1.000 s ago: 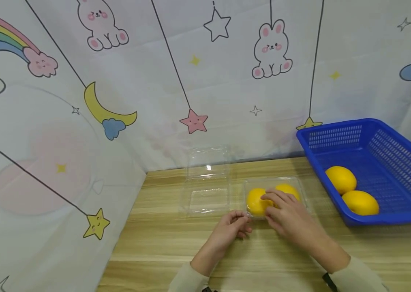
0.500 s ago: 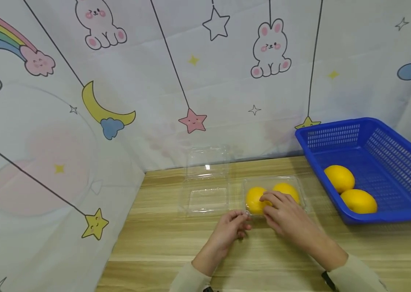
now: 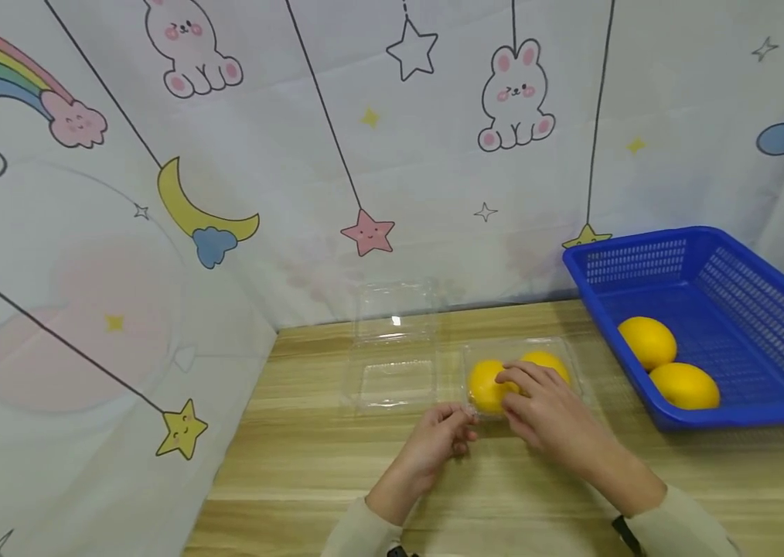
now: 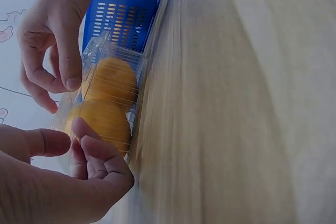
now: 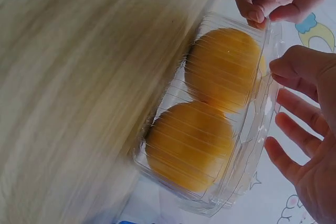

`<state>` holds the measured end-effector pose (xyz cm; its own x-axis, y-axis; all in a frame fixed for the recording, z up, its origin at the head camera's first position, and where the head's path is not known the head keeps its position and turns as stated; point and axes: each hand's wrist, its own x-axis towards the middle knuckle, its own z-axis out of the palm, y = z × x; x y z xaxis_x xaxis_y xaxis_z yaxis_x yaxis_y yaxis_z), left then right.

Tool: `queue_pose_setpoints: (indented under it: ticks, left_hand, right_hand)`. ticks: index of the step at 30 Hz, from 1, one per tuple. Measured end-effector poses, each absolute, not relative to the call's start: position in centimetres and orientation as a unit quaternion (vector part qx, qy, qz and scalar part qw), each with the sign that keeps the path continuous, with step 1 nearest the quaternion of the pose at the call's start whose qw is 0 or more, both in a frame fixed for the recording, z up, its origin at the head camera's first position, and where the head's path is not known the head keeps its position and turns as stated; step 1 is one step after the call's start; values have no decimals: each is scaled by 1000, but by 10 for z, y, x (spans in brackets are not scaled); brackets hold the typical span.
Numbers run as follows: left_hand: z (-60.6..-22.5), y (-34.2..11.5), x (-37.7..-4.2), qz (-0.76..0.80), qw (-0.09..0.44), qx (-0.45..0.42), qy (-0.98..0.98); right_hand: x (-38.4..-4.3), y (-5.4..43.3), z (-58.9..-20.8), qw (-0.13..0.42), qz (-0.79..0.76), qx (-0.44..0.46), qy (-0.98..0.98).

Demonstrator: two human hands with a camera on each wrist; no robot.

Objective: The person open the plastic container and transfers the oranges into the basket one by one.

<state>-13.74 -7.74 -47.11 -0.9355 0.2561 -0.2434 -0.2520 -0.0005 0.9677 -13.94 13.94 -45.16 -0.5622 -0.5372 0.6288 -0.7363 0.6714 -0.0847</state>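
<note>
"Clear box (image 3: 503, 350): any change in the grip?"

"Hardly any since a second ago; little progress is suggested. Its eight-o'clock corner seems pinched by the left hand (image 3: 435, 435); its rim is touched by the loosely spread right hand (image 3: 555, 410)."

"Its place?"

"Left grip's two o'clock, right's ten."

A: What is on the bench (image 3: 308, 480)?
B: From left to right: a spare container (image 3: 399, 379), a fruit box (image 3: 496, 348), then a basket (image 3: 726, 325).
A: And inside?
B: Two fruits (image 3: 488, 388) side by side in the box; another pair (image 3: 684, 387) in the basket's near left part.
A: The hands?
B: Left grip (image 3: 436, 441) at the box's near left corner, right grip (image 3: 555, 410) at its near side. A curtain (image 3: 434, 155) hangs behind.
</note>
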Motion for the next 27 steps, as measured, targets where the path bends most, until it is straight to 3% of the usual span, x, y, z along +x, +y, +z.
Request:
queue_pose_setpoints:
  ticks: [10,14,18,22,25,27]
  left_hand:
    - [-458,-95,-121,619,172,55,764]
    - [-446,-98,-115,568,146,89,805]
    - [-444,-93,-114,530,65,135,835]
    - [-447,-83,-117,446,-68,207,868]
    - [-449,-75,-120,354,-161,256,885]
    - [-449,-70,-123,305,-191,283,889]
  right_hand:
    - [-135,149,-450,292,205,367,-859]
    - [-135,158,-447,299,208,365,-857]
    - [-135,164,-447,303,213,355,-859]
    - [-132,170,-449,292,221,322,-873]
    - [-128,176,-451,254,234,280,-896]
    - [-124,181,-453,214,252,247,-911]
